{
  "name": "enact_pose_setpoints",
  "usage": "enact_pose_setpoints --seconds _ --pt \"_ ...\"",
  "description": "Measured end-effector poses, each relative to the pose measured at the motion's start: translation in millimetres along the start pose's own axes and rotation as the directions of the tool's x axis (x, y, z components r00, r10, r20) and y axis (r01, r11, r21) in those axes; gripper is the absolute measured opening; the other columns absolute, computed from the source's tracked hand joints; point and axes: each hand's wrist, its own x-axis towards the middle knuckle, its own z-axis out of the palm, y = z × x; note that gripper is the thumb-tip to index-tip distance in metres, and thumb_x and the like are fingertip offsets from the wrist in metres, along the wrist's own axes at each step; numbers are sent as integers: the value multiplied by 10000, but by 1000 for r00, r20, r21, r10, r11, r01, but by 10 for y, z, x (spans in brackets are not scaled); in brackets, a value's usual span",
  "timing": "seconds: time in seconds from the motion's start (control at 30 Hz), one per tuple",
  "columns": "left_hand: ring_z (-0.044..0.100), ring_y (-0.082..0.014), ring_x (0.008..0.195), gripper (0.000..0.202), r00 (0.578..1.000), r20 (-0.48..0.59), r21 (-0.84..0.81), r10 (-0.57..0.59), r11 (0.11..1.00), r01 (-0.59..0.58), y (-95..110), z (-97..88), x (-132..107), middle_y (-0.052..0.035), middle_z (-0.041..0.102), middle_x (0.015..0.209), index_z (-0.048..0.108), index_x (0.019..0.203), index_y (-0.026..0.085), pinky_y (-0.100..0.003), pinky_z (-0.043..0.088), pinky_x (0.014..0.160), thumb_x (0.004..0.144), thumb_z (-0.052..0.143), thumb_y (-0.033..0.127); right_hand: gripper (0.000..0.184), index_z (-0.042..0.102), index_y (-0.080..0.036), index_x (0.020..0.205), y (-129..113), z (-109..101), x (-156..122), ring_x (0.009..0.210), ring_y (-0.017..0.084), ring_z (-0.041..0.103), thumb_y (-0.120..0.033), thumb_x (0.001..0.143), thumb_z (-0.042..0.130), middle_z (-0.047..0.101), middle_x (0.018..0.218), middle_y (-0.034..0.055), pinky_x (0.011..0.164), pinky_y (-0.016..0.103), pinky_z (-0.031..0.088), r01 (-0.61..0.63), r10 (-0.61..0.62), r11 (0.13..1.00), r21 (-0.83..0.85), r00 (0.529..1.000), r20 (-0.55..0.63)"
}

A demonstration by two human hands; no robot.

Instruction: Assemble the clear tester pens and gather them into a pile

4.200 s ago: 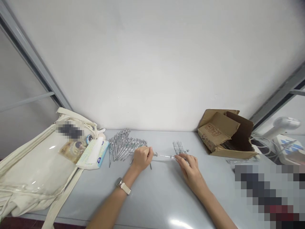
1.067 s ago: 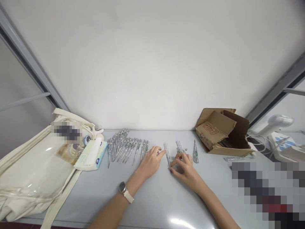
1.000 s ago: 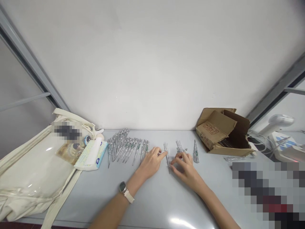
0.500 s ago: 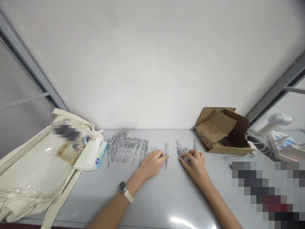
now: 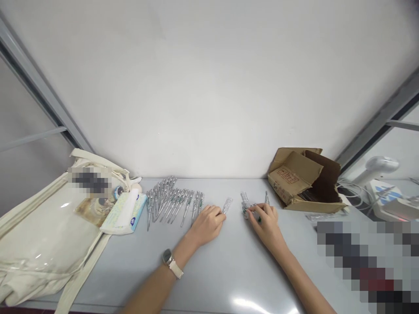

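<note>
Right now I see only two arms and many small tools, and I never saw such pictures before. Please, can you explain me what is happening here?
This picture comes from a camera worn on a person's head, looking down at their own two hands. The left hand, with a watch, lies beside one clear voltage tester. The right hand is at a small group of testers; what it holds is hard to see. More testers lie side by side on the grey table, between a cream bag and a cardboard box.

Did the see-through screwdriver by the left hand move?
Yes: the clear screwdriver now tilts, its top leaning toward the cardboard box.
</note>
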Motion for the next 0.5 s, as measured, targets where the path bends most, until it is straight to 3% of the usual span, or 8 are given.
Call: enact_pose_setpoints --seconds 0.27,0.5 --pt "509 -187 802 208 996 -81 43 -41 998 44 -15 19 9 -33 534 781 534 744 188 -341 408 760 853 409 61 262 618 -214 867 51 -47 393 836 220 498 -353 946 411 566 866 61 825 401 380 90 -91 994 61 996 14" --pt "554 -193 908 155 975 -83 -132 -204 972 192 29 29 21 -39 554 969 491 1005 206 -319 457 805 859 503 155 195 633 -223 895 98 -119 314 860 218 502 -363 915 498 539 886 52 830 416 406 108 -121 985 131 987 103"
